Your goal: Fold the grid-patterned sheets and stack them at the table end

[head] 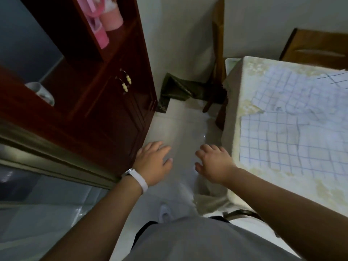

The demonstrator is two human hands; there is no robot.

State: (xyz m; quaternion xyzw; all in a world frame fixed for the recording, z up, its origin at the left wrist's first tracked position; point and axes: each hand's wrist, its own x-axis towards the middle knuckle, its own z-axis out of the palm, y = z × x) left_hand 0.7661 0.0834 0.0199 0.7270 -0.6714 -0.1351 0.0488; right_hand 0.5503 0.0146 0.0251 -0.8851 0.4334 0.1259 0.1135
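Note:
White sheets with a blue grid (293, 132) lie spread and overlapping on the table (243, 72) at the right, which wears a pale patterned cloth. A second, crumpled grid sheet (305, 91) lies further back. My left hand (153, 162), with a white wristband, hovers over the floor with relaxed fingers and holds nothing. Just left of the table's edge, my right hand (214, 164) is also held out above the floor, fingers loosely spread and empty. Neither hand touches a sheet.
A dark red wooden cabinet (105, 91) stands close on the left, with pink cups (111, 17) on its shelf. A wooden chair (218, 53) stands beyond the table corner, and a dark bag (178, 89) lies on the pale tiled floor (180, 127).

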